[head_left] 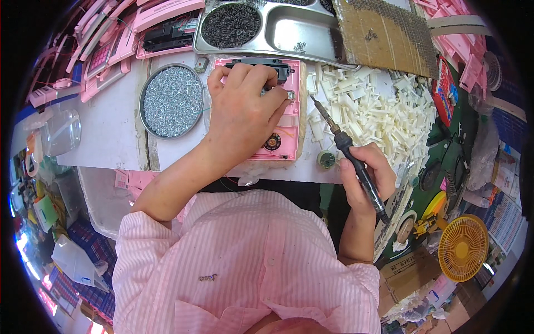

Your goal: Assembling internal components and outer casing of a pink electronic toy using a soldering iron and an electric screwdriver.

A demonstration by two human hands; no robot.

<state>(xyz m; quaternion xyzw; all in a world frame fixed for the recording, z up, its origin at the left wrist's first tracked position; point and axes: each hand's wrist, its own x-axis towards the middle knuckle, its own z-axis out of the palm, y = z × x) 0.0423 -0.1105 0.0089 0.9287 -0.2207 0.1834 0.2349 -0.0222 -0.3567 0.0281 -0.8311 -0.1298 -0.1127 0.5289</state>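
Note:
A pink plastic housing [287, 147] lies before me on the table, its inside facing up. My left hand [239, 108] rests over it with curled fingers, thumb and forefinger close together beside a small metal part [290, 95]. What those fingers pinch is hidden under the hand. Along the housing's far edge runs a black plastic part [285, 71], and a round black piece [272, 142] sits near its front. A soldering iron [345, 142] is gripped in my right hand [375, 172], its tip pointing up and left, to the right of the housing.
Left of the housing stands a round tin of screws [172, 101]. A steel tray [272, 47] with dark springs and a cardboard sheet [384, 36] lie behind. White plastic pieces [372, 108] are heaped at right. Pink housings [114, 47] crowd the far left. A yellow basket [463, 247] is lower right.

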